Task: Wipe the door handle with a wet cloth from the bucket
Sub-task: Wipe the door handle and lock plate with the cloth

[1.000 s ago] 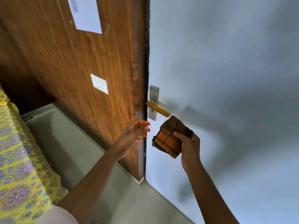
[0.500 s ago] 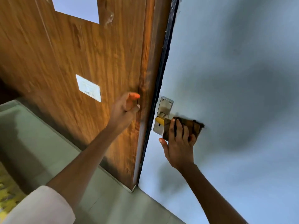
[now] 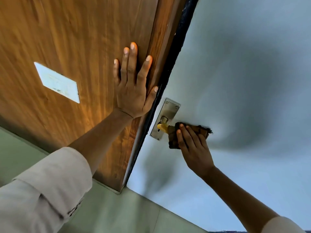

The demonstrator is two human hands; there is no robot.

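A brass door handle (image 3: 161,127) juts from a steel backplate (image 3: 166,113) on the pale grey door (image 3: 235,81). Only the handle's base shows; the rest is wrapped in a dark brown checked cloth (image 3: 173,138). My right hand (image 3: 193,147) grips that cloth around the handle, fingers curled over it. My left hand (image 3: 133,86) lies flat with fingers spread on the brown wooden panel (image 3: 75,39) left of the door's edge, thumb at the black seal. No bucket is in view.
A white rectangular label (image 3: 57,82) is stuck on the wooden panel. A black seal strip (image 3: 178,47) runs between panel and door. Greenish floor (image 3: 117,212) lies below.
My right hand brought the cloth up from below the handle and closed it over the handle. My left hand rose and flattened against the wooden panel. The view moved closer.
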